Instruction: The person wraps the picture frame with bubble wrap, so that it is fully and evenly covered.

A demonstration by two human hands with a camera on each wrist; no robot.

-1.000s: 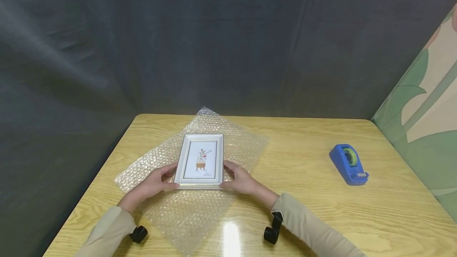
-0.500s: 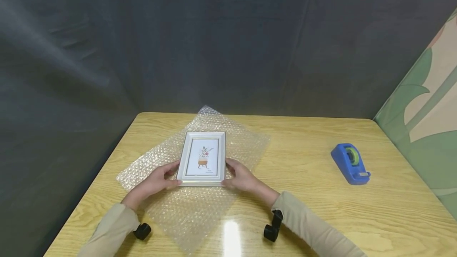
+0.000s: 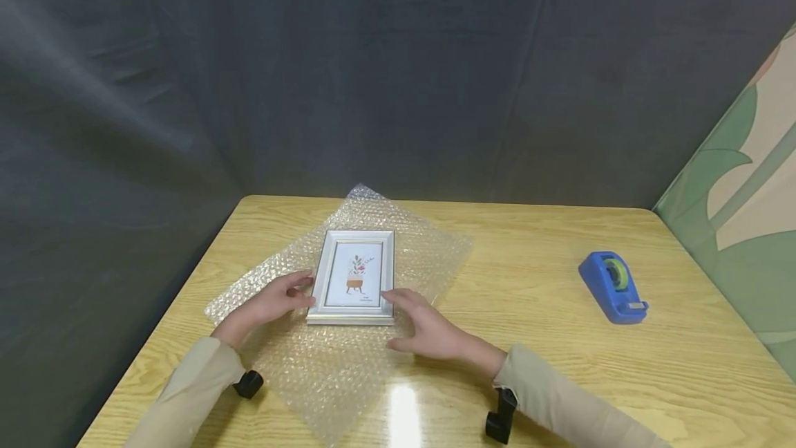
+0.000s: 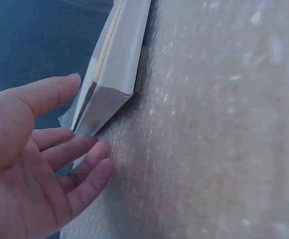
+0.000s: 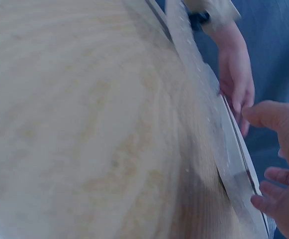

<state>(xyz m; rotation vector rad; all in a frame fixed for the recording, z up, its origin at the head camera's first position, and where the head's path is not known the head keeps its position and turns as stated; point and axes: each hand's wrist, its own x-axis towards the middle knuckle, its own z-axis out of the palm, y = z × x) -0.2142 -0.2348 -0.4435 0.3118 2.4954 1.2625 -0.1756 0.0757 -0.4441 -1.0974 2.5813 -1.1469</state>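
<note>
A white picture frame point(image 3: 352, 318) lies face up on a sheet of bubble wrap point(image 3: 336, 372), showing a print of a plant in an orange pot. My left hand point(image 3: 271, 301) is at its left edge, thumb and fingers spread and relaxed. In the left wrist view that hand point(image 4: 40, 159) has loosely bent fingers near the corner of the picture frame point(image 4: 117, 59), gripping nothing. On the other side my right hand point(image 3: 429, 327) has its fingertips over the right edge, the thumb apart from it. The right wrist view shows the right hand point(image 5: 288, 164) with fingers spread.
A blue tape dispenser point(image 3: 612, 289) with a green roll stands on the right of the wooden table point(image 3: 528, 261). A dark curtain point(image 3: 398, 75) hangs behind and to the left. A patterned panel point(image 3: 746, 206) borders the right side.
Both hands have let go of the picture frame's sides. The right hand has shifted toward the near right, its thumb off the edge. The picture frame now rests on the bubble wrap.
</note>
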